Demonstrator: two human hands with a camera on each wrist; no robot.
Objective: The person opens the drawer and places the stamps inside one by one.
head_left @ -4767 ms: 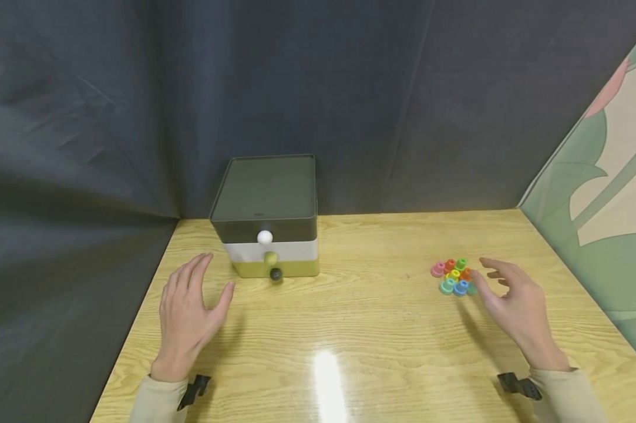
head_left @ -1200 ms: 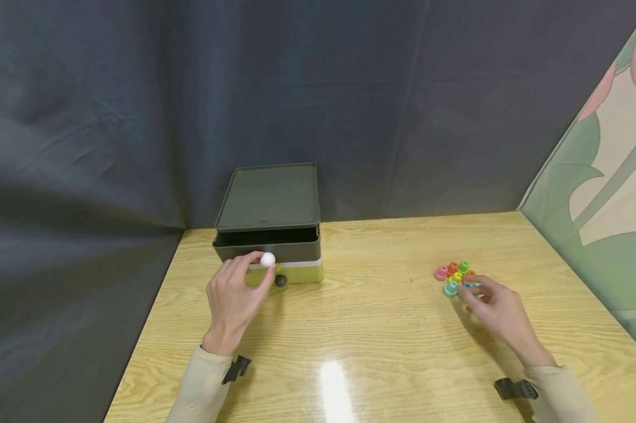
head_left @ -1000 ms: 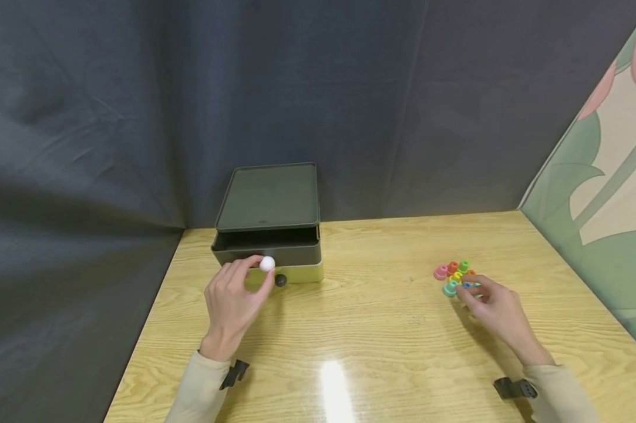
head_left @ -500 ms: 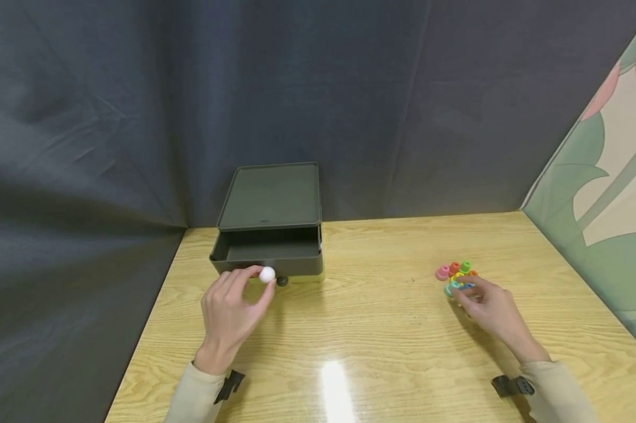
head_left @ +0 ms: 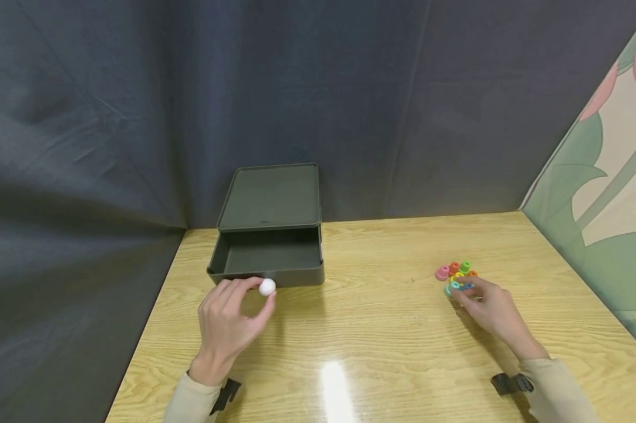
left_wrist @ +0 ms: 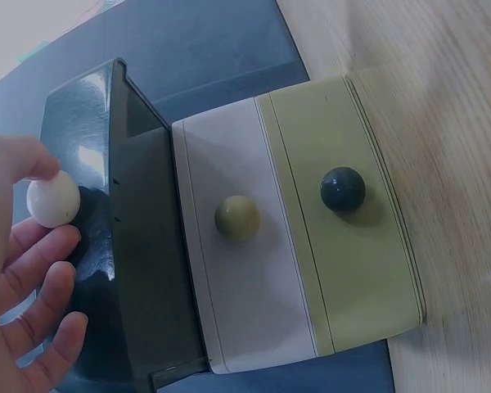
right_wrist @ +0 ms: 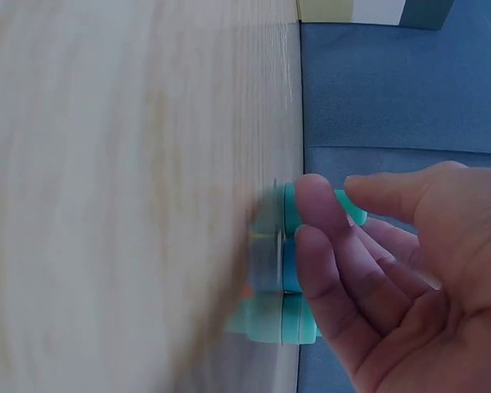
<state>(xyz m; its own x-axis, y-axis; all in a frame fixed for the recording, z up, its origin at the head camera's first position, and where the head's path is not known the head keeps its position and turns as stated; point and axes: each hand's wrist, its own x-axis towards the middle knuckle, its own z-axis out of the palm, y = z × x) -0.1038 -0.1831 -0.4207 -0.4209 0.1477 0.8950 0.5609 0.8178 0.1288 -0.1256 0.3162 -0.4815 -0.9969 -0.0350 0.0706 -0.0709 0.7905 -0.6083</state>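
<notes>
My left hand [head_left: 225, 326] pinches the white round knob [head_left: 267, 286] of the dark top drawer [head_left: 275, 254], which stands pulled far out of the small drawer box [head_left: 270, 197]. Nothing shows inside the drawer. In the left wrist view, the thumb and a finger hold the white knob [left_wrist: 53, 199] from both sides. On the right, the thumb and forefinger of my right hand [head_left: 494, 311] close around the stem of a teal peg [head_left: 448, 290] at the near edge of a cluster. That teal peg [right_wrist: 290, 214] is partly covered by the fingers in the right wrist view.
Several more pegs stand close by, among them a pink one [head_left: 442, 272], a red one [head_left: 453, 268] and a green one [head_left: 465, 267]. Under the top drawer sit a white drawer [left_wrist: 237, 303] and an olive drawer [left_wrist: 360, 270], both pushed in. Dark cloth [head_left: 349, 111] hangs behind the table.
My left hand has taken the white knob and drawn the top drawer steadily toward me; its inside now shows. My right hand has moved slightly left, onto the teal peg.
</notes>
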